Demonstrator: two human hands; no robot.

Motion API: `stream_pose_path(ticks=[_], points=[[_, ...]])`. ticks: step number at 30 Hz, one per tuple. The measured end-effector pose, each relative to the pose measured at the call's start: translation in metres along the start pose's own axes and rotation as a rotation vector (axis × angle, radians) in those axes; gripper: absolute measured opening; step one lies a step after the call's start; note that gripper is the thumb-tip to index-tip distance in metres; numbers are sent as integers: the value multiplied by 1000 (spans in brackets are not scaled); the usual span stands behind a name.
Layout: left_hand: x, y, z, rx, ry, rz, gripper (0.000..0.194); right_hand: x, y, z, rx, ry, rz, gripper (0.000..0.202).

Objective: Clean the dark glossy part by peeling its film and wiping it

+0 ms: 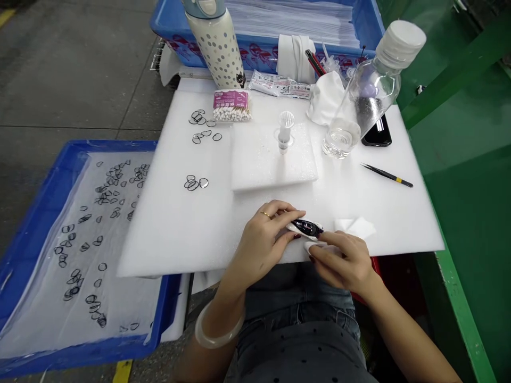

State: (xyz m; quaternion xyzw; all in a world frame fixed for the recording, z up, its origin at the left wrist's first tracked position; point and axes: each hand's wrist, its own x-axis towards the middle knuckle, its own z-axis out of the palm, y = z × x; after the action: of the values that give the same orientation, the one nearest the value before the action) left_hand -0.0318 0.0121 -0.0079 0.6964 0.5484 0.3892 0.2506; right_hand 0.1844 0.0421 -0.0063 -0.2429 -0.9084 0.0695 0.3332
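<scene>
Near the front edge of the foam-topped table, my left hand (268, 232) grips a small glossy black-and-white part (306, 227) between thumb and fingers. The part is elongated, with a shiny black face and a white shell. My right hand (345, 259) is closed on a folded white wipe (315, 247), its fingertips at the part's right end. Some of the wipe is hidden under those fingers. Just beyond my right hand lies another white wipe (361, 227). Black tweezers (386, 174) with a yellow band rest farther to the right.
A white foam block (259, 165) carries a clear syringe-like tube (285, 130). Several black rings (192, 183) lie at left. Behind stand cotton swabs (231, 106), a dotted bottle (217, 48), a clear bottle (359, 103), a phone (377, 133) and a blue bin (255, 50). A blue tray (43, 197) holds more rings.
</scene>
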Motion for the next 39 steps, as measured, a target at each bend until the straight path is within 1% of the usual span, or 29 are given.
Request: stream_pose_path(ticks=[2,4,6,7,9,12,15,17,20,23,25,27,29,31,33,35,36,37,39], points=[[0,-1,1,4,6,9,34,5,6,-16,-9,71,90,32],[0,-1,3,14,19,12,31,13,16,-33,-105,125,227,39],[0,-1,4,26,36,10,30,21,25,-45,-238,107,314,36],[0,0,4,34,40,6,30,24,27,-48,-283,83,318,32],[0,0,5,48,44,5,29,26,25,-45,-292,42,275,24],[0,2,4,60,39,3,28,24,12,-27,-206,-10,198,22],[1,3,4,61,32,-3,28,20,0,-8,-179,1,197,22],[1,3,4,62,30,-3,28,18,-4,-1,-171,23,205,18],[1,3,5,66,31,3,28,16,-5,3,-167,48,206,14],[0,2,5,67,31,5,29,15,-3,1,-165,57,202,15],[-1,2,6,62,32,5,30,16,-2,-2,-132,21,215,14],[-3,2,6,61,31,8,31,20,-2,-5,-74,-50,246,17],[-4,2,5,65,30,15,32,24,-4,-5,1,-142,277,27],[-4,2,4,74,31,23,32,29,-7,0,67,-219,290,40],[-5,2,3,78,29,20,34,31,-8,6,108,-255,292,47],[-5,4,1,81,28,-1,39,32,-1,6,128,-228,310,48],[-5,4,1,83,33,-14,40,30,6,1,123,-182,332,48],[-6,4,1,87,42,-26,41,27,17,-7,100,-115,370,48],[-7,4,1,101,53,-25,38,13,44,-35,-25,70,498,50]])
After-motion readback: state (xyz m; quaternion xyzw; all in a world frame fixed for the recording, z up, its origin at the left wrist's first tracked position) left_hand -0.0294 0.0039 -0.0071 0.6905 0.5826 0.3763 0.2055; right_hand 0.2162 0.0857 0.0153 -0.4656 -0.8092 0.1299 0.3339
